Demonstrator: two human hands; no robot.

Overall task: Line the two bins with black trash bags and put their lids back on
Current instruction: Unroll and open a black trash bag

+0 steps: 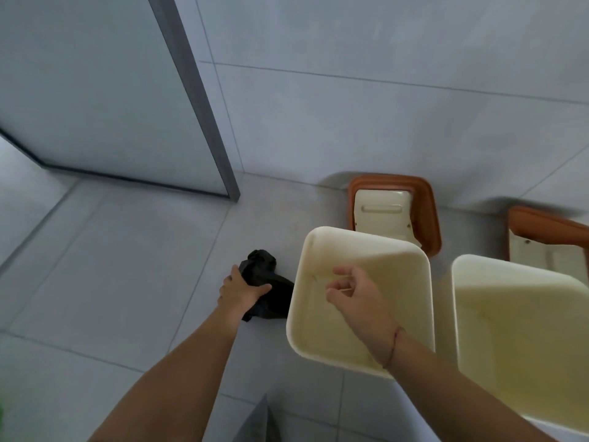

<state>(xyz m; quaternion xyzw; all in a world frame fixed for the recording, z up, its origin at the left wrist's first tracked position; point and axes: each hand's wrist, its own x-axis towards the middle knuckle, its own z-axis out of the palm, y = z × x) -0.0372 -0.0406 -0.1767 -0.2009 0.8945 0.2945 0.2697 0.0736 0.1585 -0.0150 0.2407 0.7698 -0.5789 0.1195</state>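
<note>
Two cream bins stand open on the tiled floor, one in the middle (pixel 318 250) and one at the right (pixel 522 314); both look bare inside. Behind each, an orange lid with a cream flap leans against the wall: one lid (pixel 430 205) behind the middle bin, the other lid (pixel 541 223) behind the right bin. A crumpled bundle of black trash bags (pixel 271 282) lies on the floor left of the middle bin. My left hand (pixel 239 290) grips this bundle. My right hand (pixel 353 290) hovers over the middle bin's opening, fingers loosely curled, holding nothing.
A grey-framed glass partition (pixel 197 100) stands at the left, ending at a post near the wall. White tiled wall (pixel 382 90) runs behind the bins. A grey cloth edge (pixel 258 422) shows at the bottom.
</note>
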